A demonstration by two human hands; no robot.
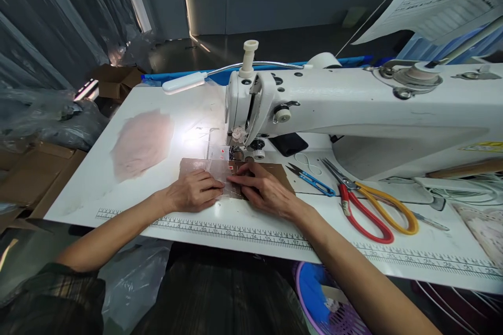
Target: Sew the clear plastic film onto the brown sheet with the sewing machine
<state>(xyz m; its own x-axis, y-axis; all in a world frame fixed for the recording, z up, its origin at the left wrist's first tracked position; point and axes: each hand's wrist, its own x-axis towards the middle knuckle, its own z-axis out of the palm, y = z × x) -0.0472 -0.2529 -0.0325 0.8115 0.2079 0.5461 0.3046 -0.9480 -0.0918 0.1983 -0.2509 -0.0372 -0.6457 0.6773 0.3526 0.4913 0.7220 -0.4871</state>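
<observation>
A white sewing machine (259,99) stands over the table, its needle area lit by a lamp. In front of the presser foot (236,154) a piece of sheer pale fabric (220,170) lies over a flat brown sheet (281,171). My left hand (194,191) rests on the left part, fingers bent and closed at the fabric's near edge. From the right, my right hand (265,187) pinches the same fabric between thumb and index finger. The two hands' fingertips are close together. Small red marks show near the foot; fine details are too small to make out.
Blue thread snips (312,180) and large scissors (369,199) with red and yellow handles lie right of my hands. A pink sheer fabric pile (142,142) sits left. A printed ruler (236,233) runs along the front edge. Below is a purple basket (304,298).
</observation>
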